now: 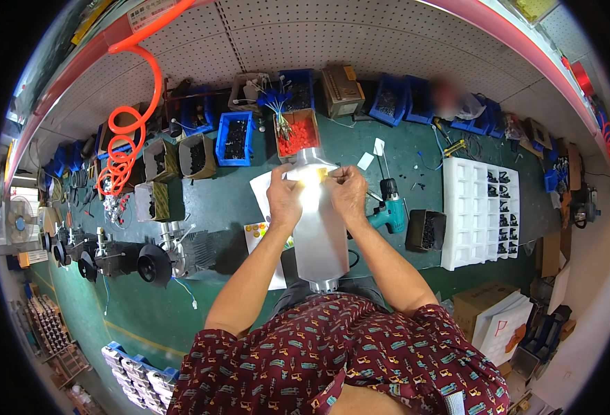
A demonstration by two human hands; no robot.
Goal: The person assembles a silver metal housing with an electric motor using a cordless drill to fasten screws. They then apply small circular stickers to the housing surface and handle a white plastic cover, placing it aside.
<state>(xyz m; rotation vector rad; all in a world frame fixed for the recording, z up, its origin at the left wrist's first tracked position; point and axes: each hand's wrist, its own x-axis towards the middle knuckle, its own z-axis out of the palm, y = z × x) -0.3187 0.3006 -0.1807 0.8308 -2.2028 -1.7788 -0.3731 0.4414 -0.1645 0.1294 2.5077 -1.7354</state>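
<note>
A silver metal housing point(322, 249), long and smooth with a narrow neck at each end, lies lengthwise in front of me and reaches over the bench's near edge. Strong glare sits on its upper part. There a small yellow label point(316, 173) is pinched between the fingertips of my left hand point(285, 199) and my right hand point(349, 195). Both hands are closed and rest at the housing's sides. Under my left forearm lies a white sheet with round yellow and orange stickers point(255, 230). Right of my right hand lies a teal cordless drill point(390, 211).
Blue bins point(234, 140), a box of red parts point(296, 135) and cardboard boxes line the bench's back. A white foam tray point(460, 214) with black parts stands right, beside a dark box point(426, 230). Motor assemblies point(184, 252) sit left. A coiled orange hose point(122, 145) hangs there.
</note>
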